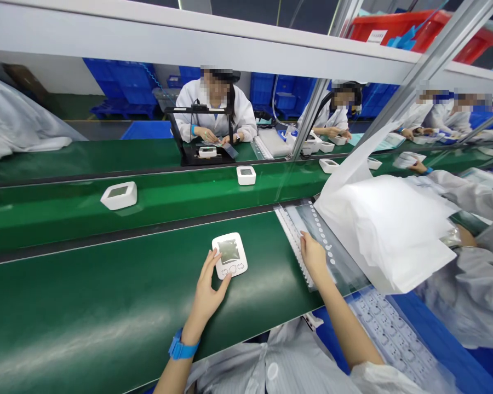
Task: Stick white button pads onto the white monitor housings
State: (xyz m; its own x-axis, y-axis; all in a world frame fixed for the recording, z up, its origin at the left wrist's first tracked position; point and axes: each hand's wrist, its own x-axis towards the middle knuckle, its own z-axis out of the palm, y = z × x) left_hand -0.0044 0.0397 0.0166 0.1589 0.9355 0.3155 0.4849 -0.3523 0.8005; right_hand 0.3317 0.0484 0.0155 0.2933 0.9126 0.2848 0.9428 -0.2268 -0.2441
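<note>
A white device with a grey screen and buttons (229, 255) lies face up on the green bench (107, 306) in front of me. My left hand (207, 290) pinches its left edge between thumb and fingers; a blue strap is on that wrist. My right hand (312, 257) rests with fingers bent on a clear plastic sheet with a row of white dots (332, 249), beside a white strip of small parts. Whether it grips anything there is hidden.
A pile of white bags (390, 230) lies to the right of the sheet. More white devices (119, 195) (246, 175) ride the green conveyor behind. Across it sit several people in white coats; another person's sleeve (472, 262) is close on my right.
</note>
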